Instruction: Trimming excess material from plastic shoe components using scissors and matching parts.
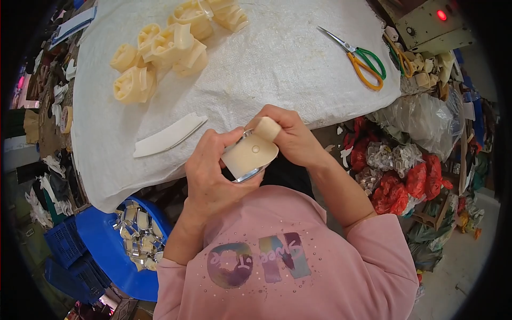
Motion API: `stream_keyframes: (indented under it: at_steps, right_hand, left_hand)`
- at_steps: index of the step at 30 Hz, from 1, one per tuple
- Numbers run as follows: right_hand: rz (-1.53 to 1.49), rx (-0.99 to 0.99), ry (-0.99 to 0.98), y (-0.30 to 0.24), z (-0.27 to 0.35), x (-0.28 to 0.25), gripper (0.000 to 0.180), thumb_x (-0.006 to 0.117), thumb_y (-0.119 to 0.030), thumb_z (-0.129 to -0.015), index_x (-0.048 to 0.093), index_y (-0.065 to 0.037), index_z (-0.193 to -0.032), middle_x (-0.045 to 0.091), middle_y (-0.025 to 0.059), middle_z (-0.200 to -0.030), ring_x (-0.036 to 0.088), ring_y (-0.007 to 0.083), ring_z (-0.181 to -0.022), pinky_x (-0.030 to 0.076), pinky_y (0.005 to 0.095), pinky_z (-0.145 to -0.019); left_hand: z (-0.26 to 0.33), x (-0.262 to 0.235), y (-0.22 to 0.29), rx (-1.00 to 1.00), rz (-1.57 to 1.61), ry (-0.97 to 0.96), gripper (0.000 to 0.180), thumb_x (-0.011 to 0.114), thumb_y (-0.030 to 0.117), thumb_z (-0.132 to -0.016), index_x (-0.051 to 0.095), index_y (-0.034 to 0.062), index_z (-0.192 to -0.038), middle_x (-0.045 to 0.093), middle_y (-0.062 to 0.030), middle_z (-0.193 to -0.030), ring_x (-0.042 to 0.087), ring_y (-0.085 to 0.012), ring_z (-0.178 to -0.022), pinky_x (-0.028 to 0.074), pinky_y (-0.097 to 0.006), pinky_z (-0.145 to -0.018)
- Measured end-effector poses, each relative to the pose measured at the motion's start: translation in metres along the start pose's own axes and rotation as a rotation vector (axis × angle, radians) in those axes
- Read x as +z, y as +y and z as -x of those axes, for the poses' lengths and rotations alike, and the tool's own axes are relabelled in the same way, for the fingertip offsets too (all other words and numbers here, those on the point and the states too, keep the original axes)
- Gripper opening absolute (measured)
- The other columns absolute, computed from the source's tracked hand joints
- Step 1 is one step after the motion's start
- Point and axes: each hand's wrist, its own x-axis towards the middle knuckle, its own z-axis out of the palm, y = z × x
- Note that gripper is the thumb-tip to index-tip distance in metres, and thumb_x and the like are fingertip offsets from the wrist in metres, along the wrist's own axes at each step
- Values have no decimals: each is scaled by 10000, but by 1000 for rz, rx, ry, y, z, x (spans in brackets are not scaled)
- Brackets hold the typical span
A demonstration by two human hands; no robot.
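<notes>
In front of my chest, both hands hold a silver metal buckle (250,175) with a cream strip (246,157) lying across it. The strip has a rounded end and a small round mark. My left hand (205,168) grips the buckle from the left, thumb at its upper edge and fingers beneath. My right hand (290,133) is closed on the folded upper end of the strip (268,128). A pale, slightly curved strip (169,137) lies on the white-covered table (256,74), just beyond my left hand. The undersides of the buckle and some fingers are hidden.
Several cream rolls (134,84) are bunched at the table's far left. Scissors (362,65) with green and orange handles lie far right. A blue tub (98,229) of buckles stands low left. Red bags (416,181) and clear plastic (426,122) crowd the right side.
</notes>
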Motion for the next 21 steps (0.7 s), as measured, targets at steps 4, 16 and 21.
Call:
stream_keyframes:
  at_steps: [4, 16, 21]
  right_hand:
    - [-395, 84, -91, -10, 5, -1, 221, 482, -220, -966, 621, -50, -987, 545, -16, -699, 475, 53, -591, 402, 224, -506]
    - [-485, 5, 151, 10, 5, 24, 275, 473, -217, -960, 575, -34, -1139, 625, 43, -950, 579, 121, -828, 469, 261, -706]
    - [-450, 66, 145, 4, 14, 27, 323, 453, -202, -964, 530, -23, -1222, 594, 44, -1040, 573, 127, -894, 467, 260, -747]
  left_hand:
    - [0, 2, -4, 51, 22, 84, 570, 795, 43, -553, 545, 2, -1064, 571, -81, -886, 617, -155, -753, 499, -243, -609]
    - [-2, 23, -5, 128, -189, 306, 584, 820, 103, -536, 548, -20, -1037, 522, -95, -776, 543, -227, -615, 455, -309, -510]
    - [-5, 20, -6, 175, -231, 350, 613, 807, 123, -563, 574, -10, -1114, 492, -73, -730, 500, -207, -555, 436, -311, -475]
